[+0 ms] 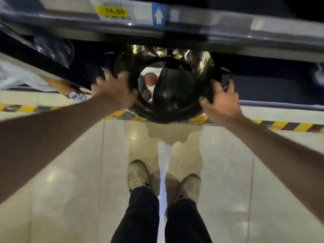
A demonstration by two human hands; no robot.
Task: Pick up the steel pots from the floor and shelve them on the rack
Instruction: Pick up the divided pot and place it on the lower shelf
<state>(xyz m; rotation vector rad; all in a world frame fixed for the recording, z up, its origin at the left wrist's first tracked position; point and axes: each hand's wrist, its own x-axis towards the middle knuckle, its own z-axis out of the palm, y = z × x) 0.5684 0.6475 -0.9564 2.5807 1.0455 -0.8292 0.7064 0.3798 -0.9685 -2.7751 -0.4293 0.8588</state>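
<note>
A large shiny steel pot [168,88] with black side handles is tipped toward me, its mirror-like inside facing the camera. It sits half inside the dark lower level of the rack [228,37], under the metal shelf edge, with its near rim hanging over the floor. My left hand [114,92] presses on the pot's left rim, fingers spread and blurred. My right hand [220,100] grips the right rim beside the black handle [226,76].
A yellow price label [112,12] and a blue arrow sticker [158,14] are on the shelf edge. Plastic-wrapped goods [54,48] lie at the left on the lower level. Yellow-black hazard tape [280,126] marks the rack base. My shoes [138,174] stand on glossy beige tiles.
</note>
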